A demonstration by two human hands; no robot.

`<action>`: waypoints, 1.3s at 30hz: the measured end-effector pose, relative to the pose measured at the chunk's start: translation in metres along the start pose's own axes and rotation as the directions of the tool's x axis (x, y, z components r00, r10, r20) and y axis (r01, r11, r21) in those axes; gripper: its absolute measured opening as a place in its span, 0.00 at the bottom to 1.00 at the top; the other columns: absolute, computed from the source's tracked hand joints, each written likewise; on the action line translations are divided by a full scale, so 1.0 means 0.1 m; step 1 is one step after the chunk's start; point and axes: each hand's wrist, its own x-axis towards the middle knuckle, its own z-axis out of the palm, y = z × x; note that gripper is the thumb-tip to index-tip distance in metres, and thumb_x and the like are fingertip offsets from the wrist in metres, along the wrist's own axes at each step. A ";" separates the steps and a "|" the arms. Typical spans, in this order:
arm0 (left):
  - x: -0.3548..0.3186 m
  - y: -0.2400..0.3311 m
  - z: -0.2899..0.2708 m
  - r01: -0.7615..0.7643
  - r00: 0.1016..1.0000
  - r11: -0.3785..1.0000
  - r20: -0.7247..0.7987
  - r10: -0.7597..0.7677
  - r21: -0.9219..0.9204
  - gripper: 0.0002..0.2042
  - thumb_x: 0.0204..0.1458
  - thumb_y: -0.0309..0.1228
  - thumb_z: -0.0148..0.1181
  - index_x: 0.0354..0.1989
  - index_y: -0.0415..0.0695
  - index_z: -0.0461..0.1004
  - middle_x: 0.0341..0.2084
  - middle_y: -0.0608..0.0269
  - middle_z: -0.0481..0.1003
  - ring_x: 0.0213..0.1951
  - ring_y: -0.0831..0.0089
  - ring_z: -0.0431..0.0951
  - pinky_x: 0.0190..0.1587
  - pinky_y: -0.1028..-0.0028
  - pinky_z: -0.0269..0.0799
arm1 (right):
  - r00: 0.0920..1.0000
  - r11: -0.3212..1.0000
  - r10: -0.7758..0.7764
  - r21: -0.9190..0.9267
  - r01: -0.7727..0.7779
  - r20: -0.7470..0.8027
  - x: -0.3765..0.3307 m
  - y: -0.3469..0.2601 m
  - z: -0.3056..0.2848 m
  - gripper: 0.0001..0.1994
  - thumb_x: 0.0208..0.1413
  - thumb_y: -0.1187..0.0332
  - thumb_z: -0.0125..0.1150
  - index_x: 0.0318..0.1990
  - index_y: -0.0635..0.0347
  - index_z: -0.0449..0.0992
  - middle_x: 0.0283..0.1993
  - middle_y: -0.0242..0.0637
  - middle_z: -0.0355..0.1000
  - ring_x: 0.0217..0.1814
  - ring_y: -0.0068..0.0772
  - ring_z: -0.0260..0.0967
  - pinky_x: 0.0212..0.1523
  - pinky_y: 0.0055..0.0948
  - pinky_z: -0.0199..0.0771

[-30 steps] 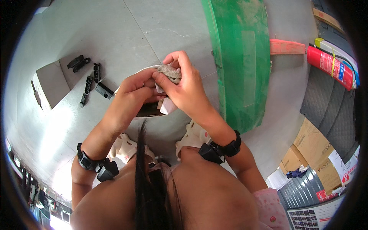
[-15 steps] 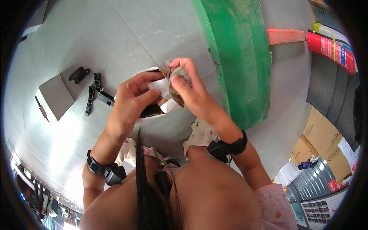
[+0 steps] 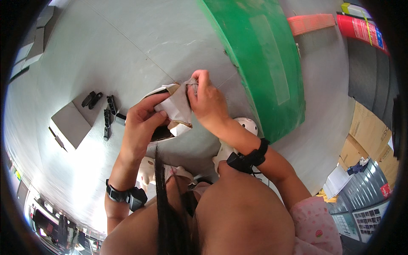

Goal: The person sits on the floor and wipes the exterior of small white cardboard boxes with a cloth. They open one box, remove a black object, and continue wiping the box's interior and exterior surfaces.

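Observation:
My left hand [image 3: 142,123] grips a small white and brown paper packet [image 3: 178,108] from its left side. My right hand [image 3: 208,102] pinches the packet's top right corner between thumb and fingers. Both hands hold it above the grey floor, just left of a wide green band [image 3: 259,63]. Each wrist wears a black band. Part of the packet is hidden behind my fingers.
Several small black plastic parts [image 3: 106,114] and a grey flat box [image 3: 70,125] lie on the floor at the left. Cardboard boxes [image 3: 365,136] stand at the right, a red object [image 3: 361,29] and an orange strip [image 3: 310,23] at the top right. White shoes [image 3: 238,136] show below my hands.
The view has shifted, so the green band sits further over. My hands have kept hold of the packet, and the right fingers have moved up to its top corner.

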 end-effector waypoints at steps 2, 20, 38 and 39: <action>0.00 0.01 -0.02 -0.001 1.000 0.998 -0.010 0.000 -0.065 0.19 0.57 0.18 0.53 0.58 0.33 0.70 0.40 0.59 0.78 0.39 0.77 0.78 0.45 0.76 0.75 | 0.995 0.997 -0.045 0.054 0.050 -0.087 0.03 -0.01 -0.07 0.15 0.60 0.66 0.59 0.48 0.60 0.60 0.38 0.49 0.71 0.36 0.54 0.73 0.35 0.46 0.72; -0.15 -0.10 -0.42 -0.030 0.996 0.971 -0.093 0.008 -0.238 0.20 0.52 0.17 0.52 0.55 0.35 0.73 0.43 0.55 0.79 0.43 0.70 0.80 0.49 0.71 0.75 | 0.965 0.965 -0.261 -0.020 0.261 -0.033 0.04 -0.19 0.30 0.10 0.60 0.68 0.60 0.42 0.57 0.64 0.33 0.39 0.72 0.31 0.48 0.74 0.28 0.42 0.72; -0.24 -0.10 -0.73 -0.065 0.989 0.949 -0.147 0.020 -0.309 0.23 0.47 0.17 0.50 0.55 0.33 0.73 0.45 0.52 0.78 0.46 0.65 0.80 0.51 0.67 0.75 | 0.940 0.917 -0.341 0.219 0.333 -0.002 0.04 -0.30 0.47 0.07 0.50 0.77 0.63 0.37 0.59 0.73 0.35 0.38 0.69 0.31 0.45 0.71 0.31 0.40 0.72; -0.24 -0.13 -0.79 -0.047 0.996 0.958 -0.080 0.025 -0.284 0.22 0.48 0.17 0.51 0.55 0.33 0.73 0.46 0.53 0.78 0.47 0.65 0.79 0.53 0.66 0.74 | 0.956 0.942 -0.293 0.179 0.284 0.021 0.02 -0.29 0.46 0.07 0.50 0.77 0.63 0.37 0.59 0.73 0.35 0.38 0.70 0.32 0.47 0.72 0.32 0.41 0.73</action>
